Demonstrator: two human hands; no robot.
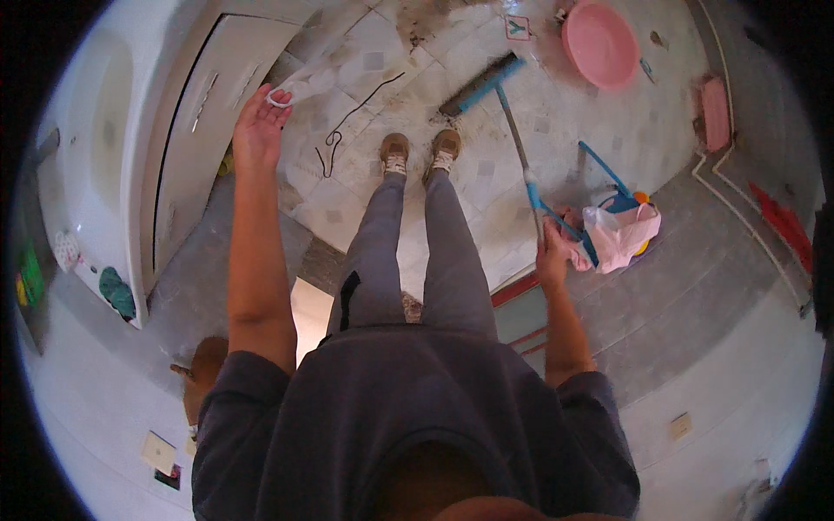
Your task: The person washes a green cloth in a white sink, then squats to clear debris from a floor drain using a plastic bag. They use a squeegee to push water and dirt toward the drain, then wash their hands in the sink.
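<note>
My left hand (262, 127) is raised at the left beside the white cabinet. Its curled fingers hold a white ring (279, 99), from which a blurred piece of translucent plastic (316, 78) trails over the floor. My right hand (554, 253) grips the grey and blue handle of a broom (515, 127). The wide blue broom head (482, 86) rests on the dirty tiles, ahead of my shoes (394, 153). Right by that hand is a pink plastic bag (622, 238), bunched over a blue-handled thing (606, 169) that it partly hides.
On the tiles lie a thin black cord (334, 138) and dark dirt (420, 26). A pink basin (601, 45) stands at the far right, and a pink box (715, 114) sits by the wall pipes (749, 195). To the left is a white cabinet (208, 117) with a basin (107, 130).
</note>
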